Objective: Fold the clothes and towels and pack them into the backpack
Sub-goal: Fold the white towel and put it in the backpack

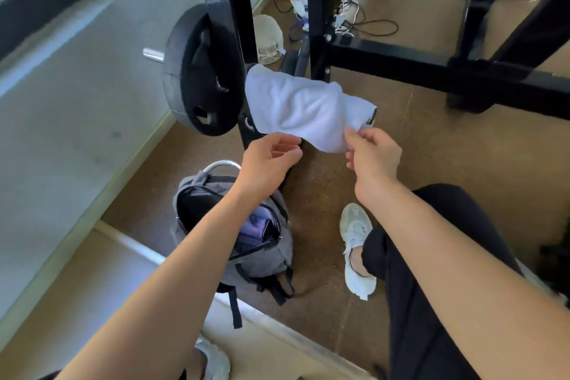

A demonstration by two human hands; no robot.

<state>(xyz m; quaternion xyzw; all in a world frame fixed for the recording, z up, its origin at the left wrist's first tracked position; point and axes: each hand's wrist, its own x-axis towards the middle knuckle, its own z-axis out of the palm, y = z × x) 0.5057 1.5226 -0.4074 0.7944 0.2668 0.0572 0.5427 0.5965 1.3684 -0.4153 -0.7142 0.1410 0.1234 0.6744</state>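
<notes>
Pinching a rumpled white towel (296, 105) (plush terry) with right hand (373, 155).

A gym room: a black weight plate (203, 71) sits on a steel bar (153, 55) beside a black rack (401, 62), with trainers (299, 0) lying on the brown cork-like floor (416, 139).

White towel (296, 108), plain and unpatterned; grey backpack (265, 259) with black straps and black lining, a purple-blue item (254, 227) inside it; matt black weight plate (200, 71) on a silver bar end (153, 55); glossy black rack frame (401, 62); brown, finely speckled floor (416, 148); off-white wall (92, 86) with pale yellow-green skirting (138, 160); black trousers (431, 287); pale grey-white shoe (356, 244)
</notes>
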